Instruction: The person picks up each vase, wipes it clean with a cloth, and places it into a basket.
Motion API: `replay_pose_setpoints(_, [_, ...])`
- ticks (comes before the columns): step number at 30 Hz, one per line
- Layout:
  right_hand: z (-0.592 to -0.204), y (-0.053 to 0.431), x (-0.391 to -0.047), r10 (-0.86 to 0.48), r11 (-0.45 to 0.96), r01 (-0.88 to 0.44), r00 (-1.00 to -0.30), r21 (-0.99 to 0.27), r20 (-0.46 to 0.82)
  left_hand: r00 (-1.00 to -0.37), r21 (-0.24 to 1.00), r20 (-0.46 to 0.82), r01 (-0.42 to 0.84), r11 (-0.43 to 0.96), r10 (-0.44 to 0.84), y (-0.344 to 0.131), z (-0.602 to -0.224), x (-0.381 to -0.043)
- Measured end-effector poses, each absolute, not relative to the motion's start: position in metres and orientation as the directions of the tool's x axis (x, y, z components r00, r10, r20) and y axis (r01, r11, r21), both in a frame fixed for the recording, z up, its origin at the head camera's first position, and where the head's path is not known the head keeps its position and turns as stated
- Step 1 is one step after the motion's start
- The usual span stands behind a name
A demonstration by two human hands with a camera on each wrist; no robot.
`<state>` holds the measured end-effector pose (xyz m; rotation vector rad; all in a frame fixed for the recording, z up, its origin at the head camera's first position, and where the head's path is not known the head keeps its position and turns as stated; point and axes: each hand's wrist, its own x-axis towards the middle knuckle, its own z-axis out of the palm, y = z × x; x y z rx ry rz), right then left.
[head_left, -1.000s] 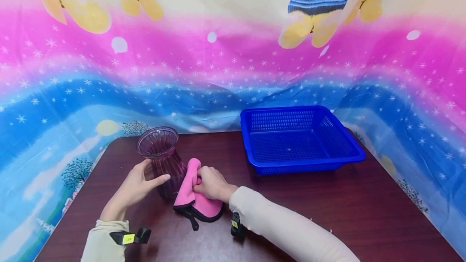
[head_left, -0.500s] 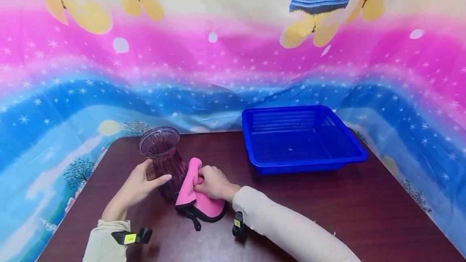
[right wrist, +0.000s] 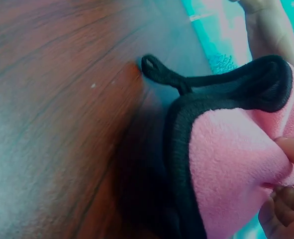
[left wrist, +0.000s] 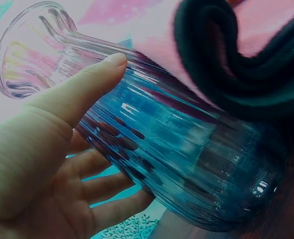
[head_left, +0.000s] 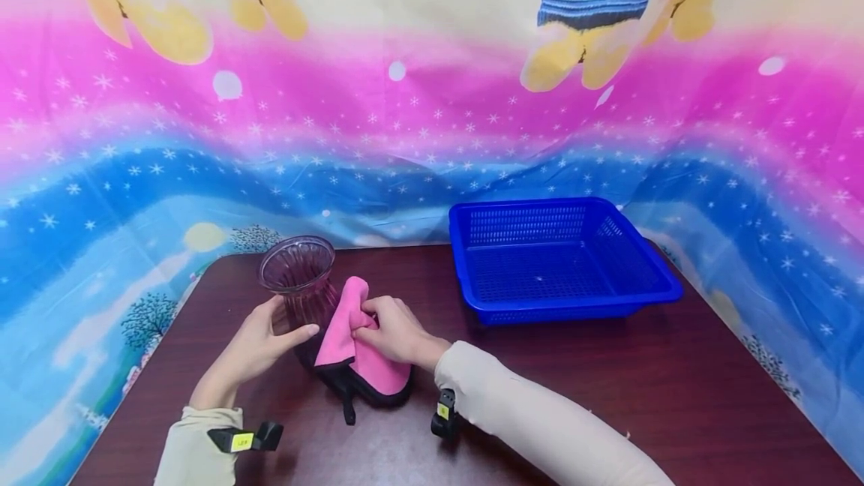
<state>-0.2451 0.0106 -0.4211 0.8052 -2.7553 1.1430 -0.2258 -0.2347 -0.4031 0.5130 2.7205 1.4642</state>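
Note:
A ribbed, purple-tinted glass vase (head_left: 307, 304) with a flared rim stands on the left part of the table, leaning a little in the head view. My left hand (head_left: 251, 347) grips its side, thumb across the front and fingers around the back, as the left wrist view shows. Bunched in my right hand (head_left: 400, 330) is a pink cloth (head_left: 344, 332) with black edging and a hanging loop (right wrist: 159, 70). Thumb and fingertips pinch its folds in the right wrist view. The cloth lies against the right side of the vase and hides its lower body.
A blue perforated plastic basket (head_left: 661, 287) stands at the back right of the dark red-brown wooden table (head_left: 540, 388). Behind the table hangs a printed cloth backdrop (head_left: 418, 118) with snowflakes and bears. Black camera mounts sit on both wrists.
My right hand has shifted the cloth slightly left and up along the vase, covering more of its side. The left hand and the vase keep their place.

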Motion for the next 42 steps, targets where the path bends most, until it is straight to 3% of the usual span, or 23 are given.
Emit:
replay_pose_setpoints(11, [-0.401, 0.003, -0.242, -0.375, 0.53, -0.499, -0.863, -0.686, 0.338, -0.949, 0.792, 0.118, 0.268, 0.549, 0.294, -0.235, -0.404, -0.224])
replay_pose_setpoints(25, [-0.378, -0.001, -0.241, -0.337, 0.496, -0.528, -0.848, -0.689, 0.408, -0.932, 0.766, 0.207, 0.344, 0.544, 0.299, -0.234, -0.406, -0.226])
replay_pose_setpoints(42, [-0.37, -0.004, -0.244, -0.368, 0.535, -0.491, -0.868, -0.688, 0.333, -0.932, 0.756, 0.21, 0.345, 0.555, 0.294, -0.235, -0.406, -0.225])
